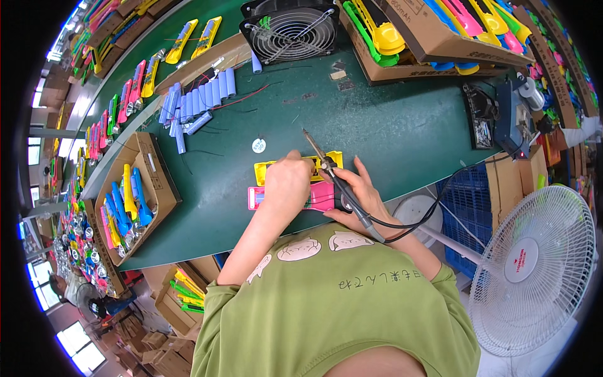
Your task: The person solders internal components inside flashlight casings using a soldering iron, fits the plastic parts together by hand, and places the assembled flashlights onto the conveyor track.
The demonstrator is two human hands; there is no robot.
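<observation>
At the near edge of the green table, a pink torch casing lies with its open side up, wires and a blue cell inside. Just behind it lies a yellow casing, partly covered by my hands. My left hand is closed over both casings, its fingertips pinched; what they hold is hidden. In my right hand a soldering iron is held tilted, its bare tip pointing up and left, away from the pink casing. That hand's fingers also rest around the casing's right end.
Blue battery cells with wires lie at the back left, near a white round sticker. Cartons of coloured casings flank the table. A black fan stands behind, a soldering station far right, a white fan nearer.
</observation>
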